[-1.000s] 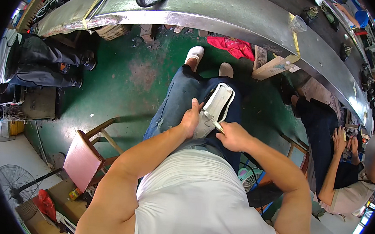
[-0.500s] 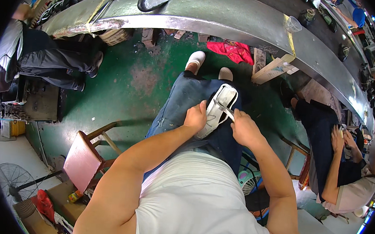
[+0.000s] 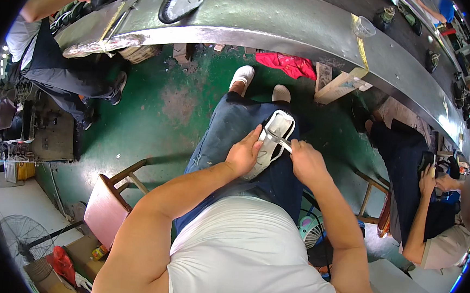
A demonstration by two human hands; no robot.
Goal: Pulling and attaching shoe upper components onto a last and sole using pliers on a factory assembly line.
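Note:
A white and grey shoe upper [image 3: 255, 169] lies on my lap over my jeans, its white-rimmed opening turned up toward me. My left hand [image 3: 244, 151] grips its left edge, thumb on top. The fingers of my right hand [image 3: 307, 160] are closed around the handle of silver metal pincers [image 3: 282, 142]. Their curved head rests across the inside of the shoe, near my left fingertips. The far side of the shoe and part of the handle are hidden.
Ahead runs a long metal bench [image 3: 243, 24] carrying a grey shoe [image 3: 186, 0] and a plastic cup [image 3: 364, 27]. Red cloth [image 3: 287, 64] lies beneath it. Co-workers are at far left and right. A pink-topped stool [image 3: 106, 208] stands left, a small fan [image 3: 310, 230] right.
The pincers' head has shifted slightly left and down in the shoe, toward my left fingers. At the left, a co-worker's arm now reaches over the bench with a flat pale piece.

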